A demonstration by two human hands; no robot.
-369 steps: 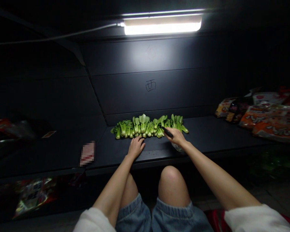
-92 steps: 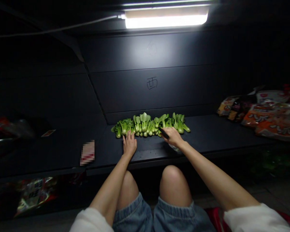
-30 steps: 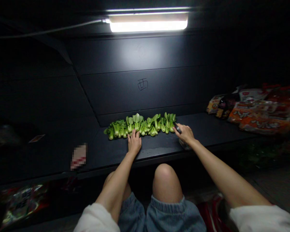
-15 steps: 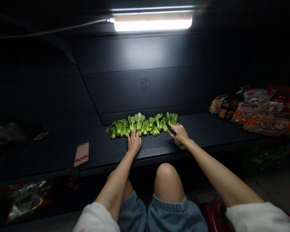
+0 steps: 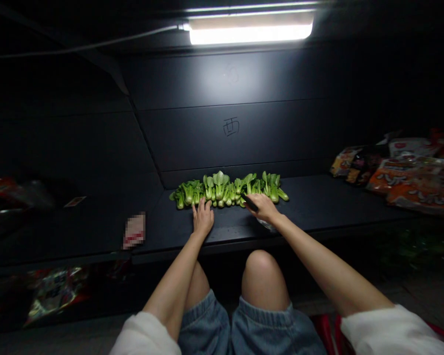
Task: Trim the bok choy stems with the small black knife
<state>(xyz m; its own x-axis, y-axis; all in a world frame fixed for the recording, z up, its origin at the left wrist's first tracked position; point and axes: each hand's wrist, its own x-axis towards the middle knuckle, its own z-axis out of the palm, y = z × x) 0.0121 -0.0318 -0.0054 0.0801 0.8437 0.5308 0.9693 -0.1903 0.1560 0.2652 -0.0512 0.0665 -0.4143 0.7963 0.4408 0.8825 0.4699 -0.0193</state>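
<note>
The right hand [image 5: 263, 208] is closed around a slim black handled object [image 5: 250, 202], with something clear showing beneath it. The left hand [image 5: 203, 218], fingers loosely spread and gripping nothing, reaches to the base of the green leafy bok choy [image 5: 221, 190], which sits in a row along the dark flat shelf [image 5: 311, 197]. Over to the right lie shiny orange snack bags [image 5: 414, 185]; a bright white tube light [image 5: 250, 33] glows above.
</note>
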